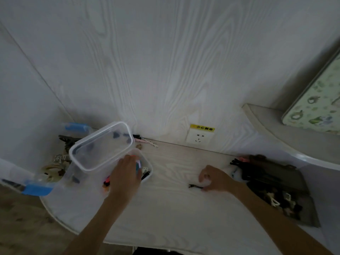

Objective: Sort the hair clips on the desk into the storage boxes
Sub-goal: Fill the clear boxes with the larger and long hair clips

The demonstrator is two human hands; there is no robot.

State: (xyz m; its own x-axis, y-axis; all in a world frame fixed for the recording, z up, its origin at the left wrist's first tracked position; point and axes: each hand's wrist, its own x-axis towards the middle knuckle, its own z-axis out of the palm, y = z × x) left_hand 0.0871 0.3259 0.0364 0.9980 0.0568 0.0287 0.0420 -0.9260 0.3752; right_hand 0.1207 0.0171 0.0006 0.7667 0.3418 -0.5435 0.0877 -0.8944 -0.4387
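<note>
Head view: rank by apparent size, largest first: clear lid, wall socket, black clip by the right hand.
1. clear lid, tilted and nearer the camera, so true size is unsure
2. wall socket
3. black clip, beside the right hand

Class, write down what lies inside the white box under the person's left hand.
Inside the white box a black clip, a white clip and pink and orange clips show. The left hand and a clear lid cover the rest.
</note>
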